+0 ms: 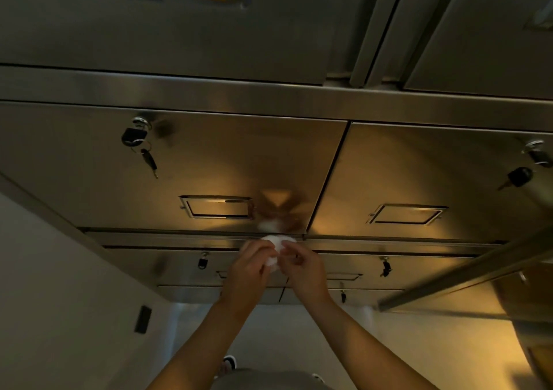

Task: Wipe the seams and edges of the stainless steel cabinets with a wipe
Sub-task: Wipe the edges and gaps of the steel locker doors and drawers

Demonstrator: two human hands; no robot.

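Both hands meet in front of the stainless steel cabinets (185, 162), the left hand (250, 265) and right hand (302, 267) each pinching the crumpled white wipe (276, 244) between them. The wipe sits at the horizontal seam (179, 235) under the upper left drawer, just left of the vertical seam (327, 177). Keys (137, 141) hang from that drawer's lock on the far left.

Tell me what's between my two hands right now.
A crumpled white wipe, pinched by the left hand and right hand, shown in the head view.
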